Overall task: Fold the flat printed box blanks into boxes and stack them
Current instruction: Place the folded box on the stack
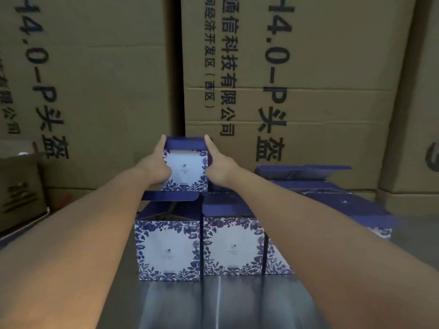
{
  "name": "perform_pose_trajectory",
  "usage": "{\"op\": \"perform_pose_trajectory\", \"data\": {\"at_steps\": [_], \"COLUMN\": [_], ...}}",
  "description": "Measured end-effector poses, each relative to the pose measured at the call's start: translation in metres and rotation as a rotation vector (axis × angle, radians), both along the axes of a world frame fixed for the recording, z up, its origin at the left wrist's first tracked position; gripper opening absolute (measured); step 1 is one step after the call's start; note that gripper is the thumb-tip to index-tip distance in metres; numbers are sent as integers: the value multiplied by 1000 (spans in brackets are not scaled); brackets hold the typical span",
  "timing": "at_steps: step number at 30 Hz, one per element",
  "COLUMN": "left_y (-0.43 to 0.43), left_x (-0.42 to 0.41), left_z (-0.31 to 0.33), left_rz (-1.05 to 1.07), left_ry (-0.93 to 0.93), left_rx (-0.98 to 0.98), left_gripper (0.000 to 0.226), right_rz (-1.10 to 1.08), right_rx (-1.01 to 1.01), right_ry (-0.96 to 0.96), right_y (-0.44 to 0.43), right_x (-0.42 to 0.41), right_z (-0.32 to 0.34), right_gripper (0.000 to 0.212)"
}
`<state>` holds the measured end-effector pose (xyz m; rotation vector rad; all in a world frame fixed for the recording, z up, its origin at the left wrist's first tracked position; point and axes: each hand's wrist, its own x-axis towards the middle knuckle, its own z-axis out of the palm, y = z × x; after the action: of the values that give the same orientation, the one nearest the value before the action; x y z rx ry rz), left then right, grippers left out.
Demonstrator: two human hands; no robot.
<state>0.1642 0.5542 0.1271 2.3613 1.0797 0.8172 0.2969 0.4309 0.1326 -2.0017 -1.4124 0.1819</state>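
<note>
A folded box (186,169), white with a blue leaf print and a dark blue lid flap, is held up at the centre, above and behind the front row. My left hand (158,163) grips its left side and my right hand (219,163) grips its right side. On both hands the fingers run straight up the side walls and the thumbs lie over the front edges. Below stand two finished boxes side by side, a left box (167,250) with its lid flap raised and a right box (234,245).
More blue-printed boxes (332,203) with raised flaps crowd the right of the grey table (213,302). Tall brown cartons (308,79) with black lettering wall off the back. A smaller open brown carton (21,186) sits at the left.
</note>
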Motion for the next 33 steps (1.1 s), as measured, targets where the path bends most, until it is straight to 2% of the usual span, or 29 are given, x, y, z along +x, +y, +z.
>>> {"op": "perform_pose_trajectory", "data": {"at_steps": [4, 11, 16, 20, 22, 28, 30, 33], "left_y": [-22, -91, -191, -265, -291, -353, -356, -354], "left_x": [-17, -77, -126, -162, -174, -191, -193, -194], "left_z": [27, 31, -21, -70, -93, -155, -164, -165], "left_rz": [89, 87, -36, -103, -69, 51, 72, 94], "left_ry": [117, 214, 313, 503, 517, 443, 332, 162], "left_rx": [5, 35, 11, 62, 94, 2, 27, -2], "left_gripper": [92, 92, 74, 55, 53, 55, 49, 43], "right_rz": [-22, 36, 52, 58, 52, -7, -55, -141], "right_rx": [38, 228, 208, 76, 34, 6, -8, -51], "right_ry": [12, 146, 376, 468, 457, 288, 152, 18], "right_y": [-24, -113, -212, -288, -318, -372, -373, -368], "right_x": [-9, -48, -107, -159, -183, -236, -247, -256], "right_z": [18, 36, -10, -73, -101, -159, -171, -179], "right_gripper": [96, 85, 69, 52, 47, 34, 33, 45]}}
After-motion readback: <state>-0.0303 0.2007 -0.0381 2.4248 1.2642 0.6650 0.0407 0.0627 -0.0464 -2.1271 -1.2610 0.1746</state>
